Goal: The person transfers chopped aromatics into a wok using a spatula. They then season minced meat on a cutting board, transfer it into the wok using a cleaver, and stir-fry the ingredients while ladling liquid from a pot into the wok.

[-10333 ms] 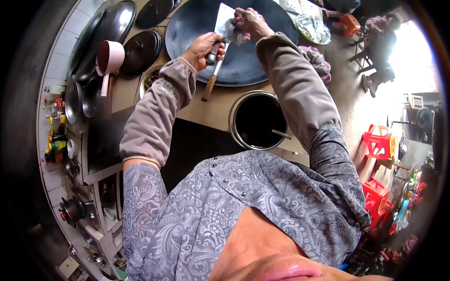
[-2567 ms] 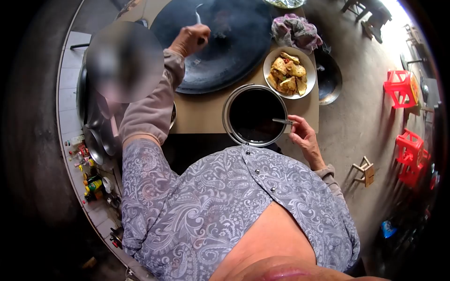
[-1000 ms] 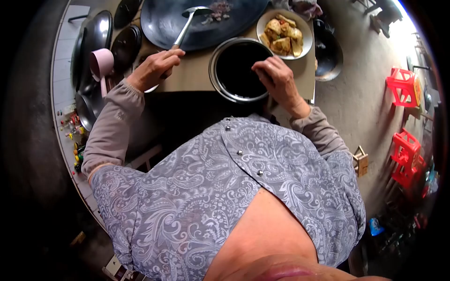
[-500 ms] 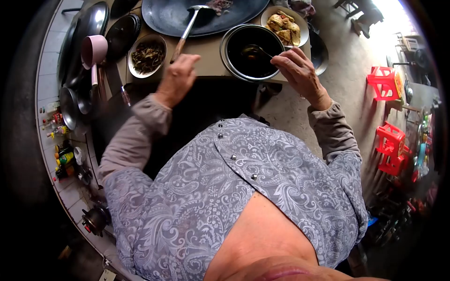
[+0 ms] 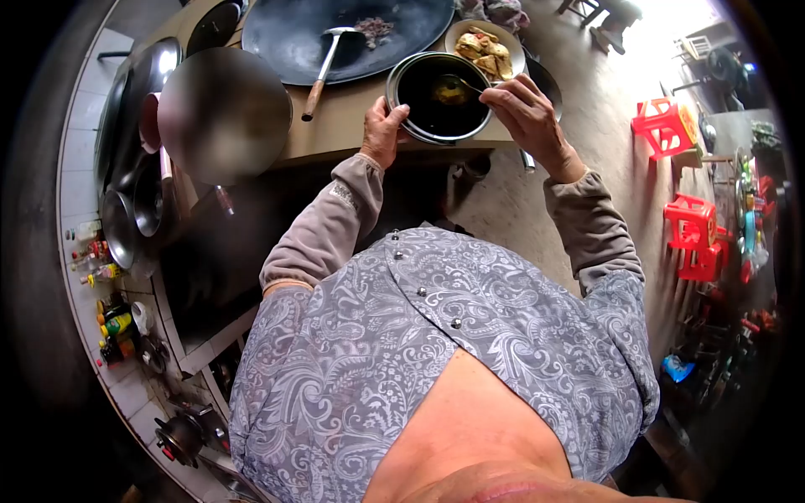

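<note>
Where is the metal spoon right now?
In the head view, upper middle, the metal spoon is within the rim of the round, dark-filled metal pot, its handle in the right hand.

One wide head-worn view looks forward and steeply down, close over the patterned shirt (image 5: 335, 369), toward the pot (image 5: 443, 138).

We count two hands, one left hand (image 5: 383, 134) and one right hand (image 5: 530, 126), and two brown sleeves (image 5: 323, 222). We see four shiny buttons (image 5: 422, 291) on one shirt (image 5: 335, 369). Up top we find one big wok (image 5: 289, 42), one flipper (image 5: 328, 65) and one pile of meat (image 5: 375, 32). We count one pot (image 5: 453, 139), one spoon (image 5: 454, 87) and one plate (image 5: 517, 57) of yellow food. We spot red stools (image 5: 662, 128) too — at least two. The bottles (image 5: 113, 323) — we see many, but they look too small to count.
</note>
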A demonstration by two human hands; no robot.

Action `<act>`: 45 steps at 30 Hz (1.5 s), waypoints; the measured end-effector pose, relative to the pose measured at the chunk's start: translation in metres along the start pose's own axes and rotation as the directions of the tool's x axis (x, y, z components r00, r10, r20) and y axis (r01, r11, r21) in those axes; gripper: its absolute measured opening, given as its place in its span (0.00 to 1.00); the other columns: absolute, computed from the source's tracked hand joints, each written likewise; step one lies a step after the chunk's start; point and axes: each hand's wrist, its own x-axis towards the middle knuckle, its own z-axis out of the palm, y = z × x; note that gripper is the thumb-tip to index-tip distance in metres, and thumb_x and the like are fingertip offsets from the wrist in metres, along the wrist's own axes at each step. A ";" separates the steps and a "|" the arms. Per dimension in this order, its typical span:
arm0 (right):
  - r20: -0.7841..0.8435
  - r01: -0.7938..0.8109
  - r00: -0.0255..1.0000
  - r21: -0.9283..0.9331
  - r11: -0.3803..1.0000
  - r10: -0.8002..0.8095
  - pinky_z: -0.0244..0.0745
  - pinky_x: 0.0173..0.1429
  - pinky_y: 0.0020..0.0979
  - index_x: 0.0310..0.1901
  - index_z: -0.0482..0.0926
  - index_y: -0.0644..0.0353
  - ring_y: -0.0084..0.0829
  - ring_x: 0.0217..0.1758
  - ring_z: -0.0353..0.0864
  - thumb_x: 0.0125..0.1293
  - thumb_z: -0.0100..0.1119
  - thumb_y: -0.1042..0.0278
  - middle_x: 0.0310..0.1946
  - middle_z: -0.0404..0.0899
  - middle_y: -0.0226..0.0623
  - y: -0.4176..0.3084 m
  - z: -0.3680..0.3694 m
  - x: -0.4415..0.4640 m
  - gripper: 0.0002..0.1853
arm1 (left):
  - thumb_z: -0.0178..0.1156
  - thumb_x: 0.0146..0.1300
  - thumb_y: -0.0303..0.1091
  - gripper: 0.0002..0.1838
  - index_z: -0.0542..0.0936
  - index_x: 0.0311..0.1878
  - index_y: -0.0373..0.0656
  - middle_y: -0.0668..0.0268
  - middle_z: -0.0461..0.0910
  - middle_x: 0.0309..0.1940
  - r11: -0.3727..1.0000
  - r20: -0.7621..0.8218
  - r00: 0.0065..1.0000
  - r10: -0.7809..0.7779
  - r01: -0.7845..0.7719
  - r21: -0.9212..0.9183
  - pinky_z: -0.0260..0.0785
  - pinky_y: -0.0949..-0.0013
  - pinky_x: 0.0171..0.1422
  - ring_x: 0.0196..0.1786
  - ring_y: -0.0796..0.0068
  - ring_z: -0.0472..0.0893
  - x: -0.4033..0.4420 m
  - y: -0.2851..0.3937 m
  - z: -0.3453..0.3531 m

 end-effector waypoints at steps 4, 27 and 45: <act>0.009 -0.013 1.000 0.000 1.000 0.013 0.75 0.41 0.32 0.40 0.79 0.61 0.35 0.37 0.75 0.55 0.63 0.76 0.33 0.75 0.35 -0.005 0.002 -0.001 0.10 | 0.57 0.62 0.29 0.05 0.71 0.38 0.42 0.73 0.71 0.26 1.000 -0.011 1.000 0.005 -0.005 0.002 0.80 0.72 0.28 0.26 0.82 0.76 -0.006 0.007 -0.005; 0.101 -0.422 0.746 0.837 0.350 0.658 0.63 0.32 0.14 0.41 0.82 0.64 0.11 0.27 0.69 0.69 0.54 0.66 0.28 0.77 0.24 0.039 -0.011 0.103 0.10 | 0.55 0.62 0.25 0.03 0.71 0.37 0.39 0.68 0.75 0.28 0.967 -0.110 0.984 0.140 -0.160 -0.200 0.82 0.70 0.29 0.26 0.78 0.80 -0.048 0.134 -0.024; 0.022 -0.368 0.917 0.429 0.825 0.398 0.76 0.44 0.37 0.35 0.83 0.56 0.41 0.36 0.82 0.63 0.55 0.63 0.33 0.83 0.42 0.198 0.291 0.272 0.09 | 0.56 0.61 0.27 0.04 0.74 0.39 0.41 0.75 0.73 0.26 0.966 -0.716 0.665 0.213 -0.252 0.054 0.67 0.81 0.32 0.26 0.86 0.73 -0.115 0.197 -0.029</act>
